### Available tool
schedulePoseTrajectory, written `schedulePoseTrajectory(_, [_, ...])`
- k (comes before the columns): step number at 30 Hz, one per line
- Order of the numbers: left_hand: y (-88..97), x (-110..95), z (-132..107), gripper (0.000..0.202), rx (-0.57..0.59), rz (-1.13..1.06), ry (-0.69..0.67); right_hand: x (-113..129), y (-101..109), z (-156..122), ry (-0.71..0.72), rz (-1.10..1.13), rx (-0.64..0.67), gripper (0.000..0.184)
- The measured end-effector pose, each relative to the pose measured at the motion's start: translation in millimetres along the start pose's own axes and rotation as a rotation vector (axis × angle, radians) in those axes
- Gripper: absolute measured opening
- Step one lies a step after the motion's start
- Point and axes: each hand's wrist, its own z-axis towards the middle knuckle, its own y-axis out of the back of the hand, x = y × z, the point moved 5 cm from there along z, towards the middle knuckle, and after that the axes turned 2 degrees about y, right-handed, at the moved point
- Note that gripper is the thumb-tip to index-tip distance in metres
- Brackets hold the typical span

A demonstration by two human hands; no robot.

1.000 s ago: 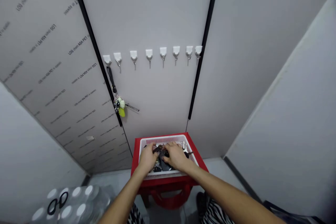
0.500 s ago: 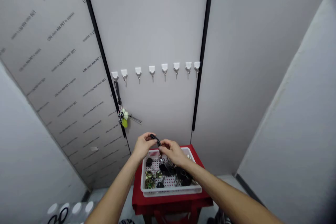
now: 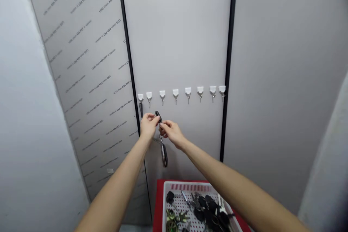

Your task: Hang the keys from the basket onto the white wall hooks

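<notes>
Both hands hold a keychain with a black loop strap [image 3: 158,116], just below the row of wall hooks. My left hand [image 3: 148,126] pinches the upper part of the strap. Lower down, my right hand [image 3: 173,133] grips the same strap close to its metal ring. From that ring dangles a dark, shiny, elongated fob [image 3: 164,155]. The second white hook [image 3: 149,96] from the left is above my left hand. Another black strap [image 3: 141,109] hangs on the leftmost hook [image 3: 140,97], its lower part mostly hidden behind my left hand.
Several more white hooks [image 3: 188,91] run rightward across the grey panel. Below stands a white perforated basket [image 3: 165,203] of keys and keychains on a red surface [image 3: 160,192]. Black vertical strips [image 3: 230,61] border the panel.
Both hands have lifted the keychain up and away from the basket toward the hooks. Its dark fob now hangs free in front of the panel. The camera view has tilted upward.
</notes>
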Motion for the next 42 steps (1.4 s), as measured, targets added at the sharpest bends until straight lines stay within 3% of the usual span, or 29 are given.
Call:
schedulePoseTrajectory(5, [13.5, -21, 40, 0.015, -0.102, 0.099, -0.089, 21, -19, 38, 0.011, 0.009, -0.008, 0.012])
schedulePoseTrajectory(12, [18.2, -14, 76, 0.01, -0.226, 0.248, -0.043, 20, -29, 69, -0.019, -0.004, -0.087, 0.01])
schedulePoseTrajectory(17, [16.8, -4, 84, 0.008, -0.258, 0.356, -0.03, 2, -25, 81, -0.03, -0.045, -0.128, 0.011])
schedulePoseTrajectory(23, [17.7, 11, 83, 0.009, -0.224, 0.429, 0.014, -17, -23, 87, -0.063, -0.17, -0.087, 0.015])
schedulePoseTrajectory(26, [18.4, 13, 76, 0.007, -0.203, 0.483, -0.015, -17, -19, 87, 0.008, -0.314, -0.112, 0.017])
schedulePoseTrajectory(30, [23.7, 21, 46, 0.01, -0.161, 0.512, -0.064, -22, -4, 68, 0.114, -0.471, -0.132, 0.02])
schedulePoseTrajectory(33, [26.3, 42, 6, 0.015, -0.058, 0.497, -0.05, -46, 13, 32, 0.1, -0.498, -0.024, 0.023])
schedulePoseTrajectory(39, [5.9, 131, -111, 0.012, 0.381, 0.565, 0.252, -119, 60, -84, -0.105, -0.694, 0.223, 0.018])
schedulePoseTrajectory(42, [-9.3, 170, -159, 0.016, 0.577, 0.681, 0.307, -143, 84, -130, -0.164, -0.89, 0.256, 0.016])
